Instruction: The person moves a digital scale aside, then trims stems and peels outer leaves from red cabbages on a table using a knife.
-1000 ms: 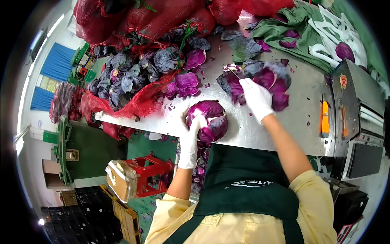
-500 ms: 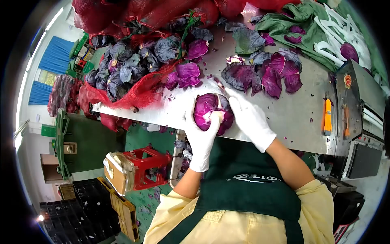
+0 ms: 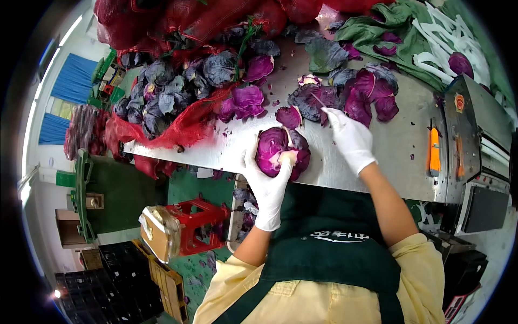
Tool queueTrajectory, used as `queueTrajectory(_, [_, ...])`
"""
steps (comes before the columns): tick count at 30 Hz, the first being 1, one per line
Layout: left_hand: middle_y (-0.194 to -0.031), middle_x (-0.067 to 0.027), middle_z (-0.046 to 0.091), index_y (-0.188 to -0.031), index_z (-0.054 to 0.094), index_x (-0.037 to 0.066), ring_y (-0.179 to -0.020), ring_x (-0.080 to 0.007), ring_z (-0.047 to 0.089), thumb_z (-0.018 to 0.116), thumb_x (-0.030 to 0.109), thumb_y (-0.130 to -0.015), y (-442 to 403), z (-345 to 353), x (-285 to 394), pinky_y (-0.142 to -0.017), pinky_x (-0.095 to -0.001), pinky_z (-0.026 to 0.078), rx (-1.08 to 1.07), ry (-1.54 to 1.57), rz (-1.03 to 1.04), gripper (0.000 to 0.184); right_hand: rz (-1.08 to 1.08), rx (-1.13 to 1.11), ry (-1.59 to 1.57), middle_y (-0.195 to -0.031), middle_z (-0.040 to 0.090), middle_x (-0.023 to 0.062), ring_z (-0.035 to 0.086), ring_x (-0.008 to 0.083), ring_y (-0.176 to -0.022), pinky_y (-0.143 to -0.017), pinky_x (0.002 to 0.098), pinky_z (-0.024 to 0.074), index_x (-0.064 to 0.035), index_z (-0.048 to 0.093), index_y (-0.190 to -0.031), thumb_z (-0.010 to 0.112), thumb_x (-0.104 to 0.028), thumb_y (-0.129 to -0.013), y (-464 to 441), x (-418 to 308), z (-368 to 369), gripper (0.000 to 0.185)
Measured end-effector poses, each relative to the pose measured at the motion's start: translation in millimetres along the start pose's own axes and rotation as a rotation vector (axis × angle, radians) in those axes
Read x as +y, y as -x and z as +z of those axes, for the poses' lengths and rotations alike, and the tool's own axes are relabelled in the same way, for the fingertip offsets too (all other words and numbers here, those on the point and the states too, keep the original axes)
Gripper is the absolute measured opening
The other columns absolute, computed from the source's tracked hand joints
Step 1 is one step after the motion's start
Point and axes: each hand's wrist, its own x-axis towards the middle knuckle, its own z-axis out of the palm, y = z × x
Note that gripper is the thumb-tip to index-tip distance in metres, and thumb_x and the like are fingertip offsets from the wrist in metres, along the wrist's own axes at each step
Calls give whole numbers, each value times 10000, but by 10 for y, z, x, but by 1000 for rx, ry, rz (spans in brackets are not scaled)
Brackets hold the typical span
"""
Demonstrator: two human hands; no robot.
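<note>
My left hand [image 3: 264, 186], in a white glove, grips a red cabbage [image 3: 270, 148] at the table's near edge. Its pale stem end faces me, with my thumb against it. To the right, my gloved right hand [image 3: 350, 137] hovers above the metal table with its fingers drawn together. A thin pale strip [image 3: 318, 100] shows at its fingertips; I cannot tell whether it is a blade or a leaf rib. Just beyond the cabbage lies a loose purple leaf [image 3: 288, 116]. More peeled leaves [image 3: 359, 105] are heaped past my right hand.
A red net sack [image 3: 183, 135] spills several dark cabbages [image 3: 156, 116] at left. An orange cutter knife [image 3: 434, 151] lies on the metal table [image 3: 388, 167], near a machine [image 3: 467, 129]. Green cloth [image 3: 367, 35] and white strips [image 3: 453, 40] are at back right. A red stool [image 3: 202, 227] stands below.
My right hand has moved away from the cabbage to the right. A purple leaf now lies loose beyond the cabbage. My left hand keeps its grip in nearly the same place.
</note>
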Motion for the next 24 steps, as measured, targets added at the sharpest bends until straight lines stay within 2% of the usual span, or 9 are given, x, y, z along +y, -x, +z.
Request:
queueTrajectory(2, [-1347,-168,430,-1461,441,32,-1258,-303,436,819,114,-754,-36,41,17,-1134,-418,328,11,-22,0,807,15,-70,-140,-932,733,70,710,252,-762,-698,388,537,-253,666,-1259,401,-435,-1062,31,-7,-60,377])
queueTrajectory(3, [-1349,-165,430,-1460,442,32,-1261,-301,432,822,115,-752,-8,46,48,-1133,-417,326,18,-52,-18,808,-108,-51,-146,-802,708,105,693,288,-690,-647,420,523,-270,618,-1322,448,-476,-1041,129,-147,-4,387])
queueTrajectory(5, [-1351,-167,431,-1458,443,32,-1265,-298,425,833,118,-741,-5,88,107,-1128,-413,330,29,-35,-37,820,-232,-16,-107,-929,730,147,703,331,-830,-701,424,547,-159,575,-1360,492,-504,-1008,359,-493,-50,499])
queueTrajectory(8, [-1343,-162,435,-1452,450,36,-1263,-291,421,849,134,-745,10,119,80,-1122,-409,333,18,-102,65,818,-265,-26,40,-744,692,132,661,330,-608,-542,443,501,-150,527,-1428,496,-502,-1007,443,-582,19,549])
queueTrajectory(13, [-1335,-157,431,-1445,460,33,-1259,-292,423,855,153,-739,4,120,77,-1124,-413,332,49,-65,17,818,-259,-3,44,-660,663,125,637,315,-539,-481,434,475,-169,543,-1429,473,-493,-1020,535,-500,127,527])
queueTrajectory(16, [-1333,-156,425,-1445,459,32,-1260,-293,424,854,153,-736,0,107,81,-1124,-415,336,37,-86,12,821,-291,104,-40,-626,648,126,636,318,-538,-478,434,474,-240,555,-1421,456,-487,-1030,498,-440,220,473])
queueTrajectory(19, [-1327,-154,421,-1447,457,31,-1255,-291,429,848,140,-736,8,94,99,-1120,-415,347,23,-111,38,819,-46,-66,-8,-646,647,138,632,354,-556,-501,468,475,-347,602,-1361,460,-484,-1032,309,-331,187,384])
queueTrajectory(22, [-1317,-145,421,-1441,465,28,-1248,-290,432,847,133,-733,-8,105,91,-1119,-417,349,33,-60,44,811,-135,-24,-95,-691,657,156,648,374,-622,-546,494,477,-282,687,-1221,492,-487,-1015,343,-407,170,350])
queueTrajectory(24, [-1326,-153,431,-1439,469,27,-1271,-289,425,849,130,-731,-10,86,65,-1124,-410,345,-4,-37,30,810,-164,125,-170,-741,668,162,659,379,-692,-594,497,481,-205,705,-1044,532,-481,-992,207,-331,236,330])
